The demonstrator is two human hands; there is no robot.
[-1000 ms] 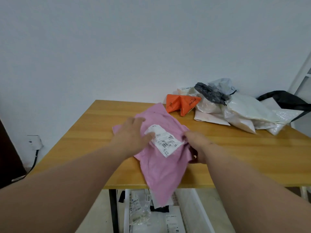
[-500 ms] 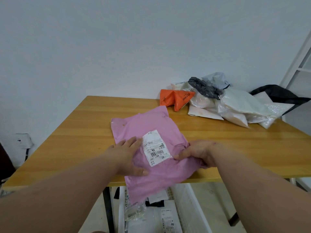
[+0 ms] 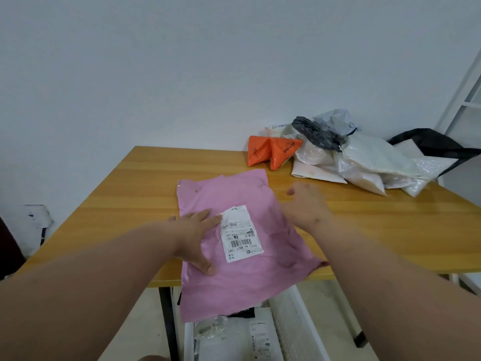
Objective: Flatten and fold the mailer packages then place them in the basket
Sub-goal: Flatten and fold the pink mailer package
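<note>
- The pink mailer (image 3: 242, 246) now lies spread nearly flat on the wooden table (image 3: 130, 194), its near end hanging over the front edge; a second ago it was bunched and lifted between both hands.
- The left hand (image 3: 197, 238) has gone from gripping the crumpled plastic to lying flat on the mailer's left side, fingers straight and slightly spread, fingertips touching the white shipping label (image 3: 240, 237).
- The right hand (image 3: 304, 204) has let go of the right edge it pinched half a second ago and now sits further back, near the mailer's far right edge; it is blurred, fingers loosely extended, and whether it touches the plastic cannot be told.
- The pile of other mailers (image 3: 351, 157), with an orange one (image 3: 270, 151) at its left, stays at the table's far right corner.
- Below the table edge, a white basket (image 3: 299, 321) holds packages.
</note>
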